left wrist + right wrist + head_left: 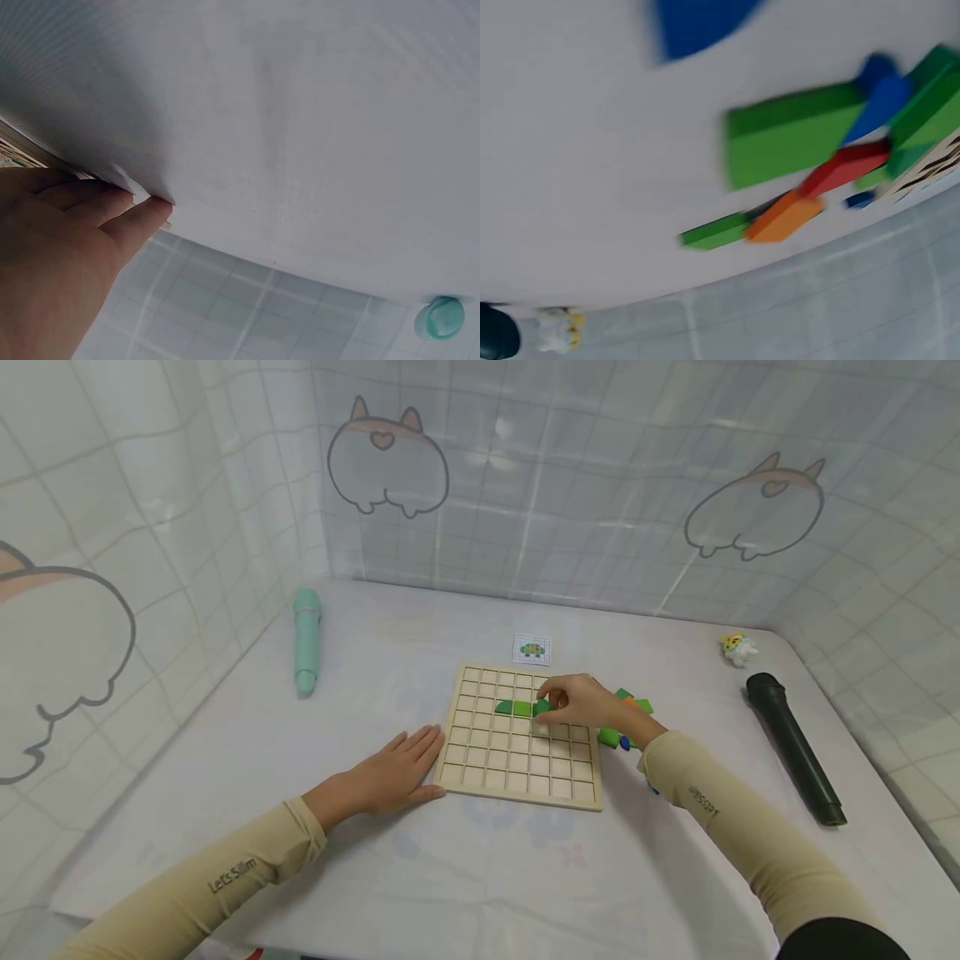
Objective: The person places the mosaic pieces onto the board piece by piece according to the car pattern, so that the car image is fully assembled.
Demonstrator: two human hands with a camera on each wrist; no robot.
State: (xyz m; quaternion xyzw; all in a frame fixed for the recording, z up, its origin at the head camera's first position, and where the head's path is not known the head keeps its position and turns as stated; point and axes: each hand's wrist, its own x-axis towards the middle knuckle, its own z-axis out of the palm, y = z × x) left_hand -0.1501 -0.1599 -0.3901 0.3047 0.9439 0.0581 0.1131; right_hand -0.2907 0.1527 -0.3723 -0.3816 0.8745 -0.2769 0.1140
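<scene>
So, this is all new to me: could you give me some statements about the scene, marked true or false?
1. The right hand pinches a green block over the board. True.
2. The left hand is raised above the board. False: the left hand rests at the board's left edge.
3. The card lies beyond the board's far edge. True.
4. The mint tube lies right of the board. False: the mint tube lies to the left.
5. The loose blocks are all green. False: red, orange and blue ones show too.

There's one board (517, 760), one card (532, 650), one figurine (739, 650), one microphone (795, 747), one tube (307, 643), and blocks (791, 142) too overlapped to count.
</scene>
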